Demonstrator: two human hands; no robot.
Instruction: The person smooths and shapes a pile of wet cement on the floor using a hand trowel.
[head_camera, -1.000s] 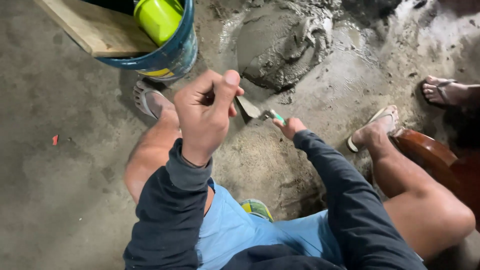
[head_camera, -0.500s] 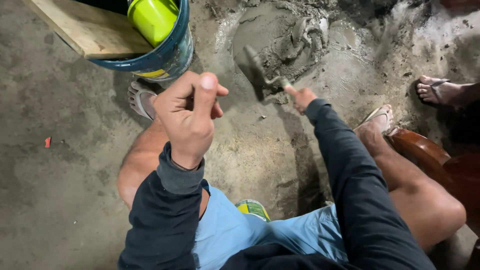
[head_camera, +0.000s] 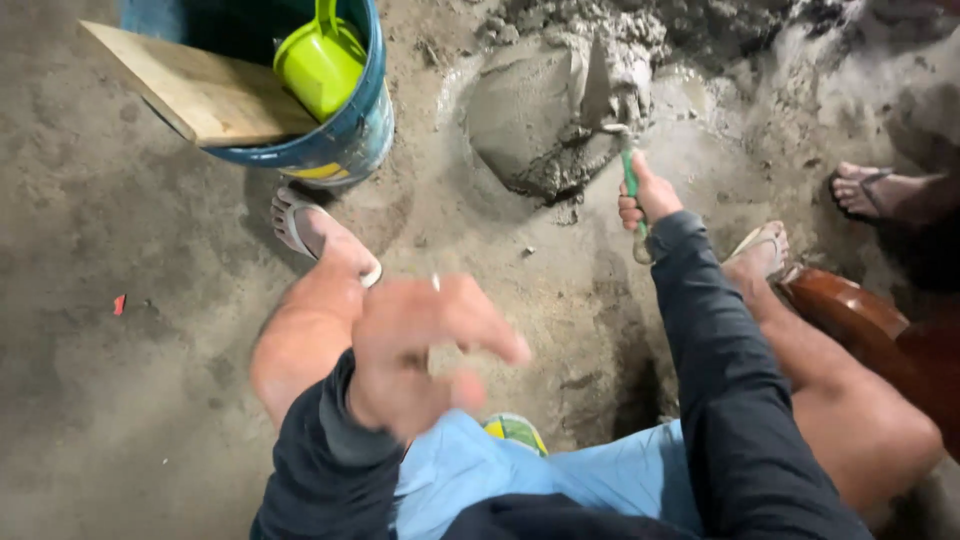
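My right hand (head_camera: 645, 200) is stretched forward and grips the green handle of a trowel (head_camera: 612, 100). Its mortar-caked blade is stuck into a mound of wet grey mortar (head_camera: 530, 120) on the ground. My left hand (head_camera: 420, 350) hovers blurred over my left knee, fingers spread, holding nothing. I sit low in light blue shorts and dark long sleeves, with my sandalled feet on either side of the mortar.
A blue bucket (head_camera: 350, 140) stands at upper left with a lime-green scoop (head_camera: 320, 65) inside and a wooden board (head_camera: 200, 95) across its rim. Another person's sandalled foot (head_camera: 875, 190) is at right. A brown wooden seat (head_camera: 860, 320) sits beside my right leg.
My right hand has carried the trowel away from my left hand and forward into the mortar mound. My left hand has opened and dropped back toward my knee.
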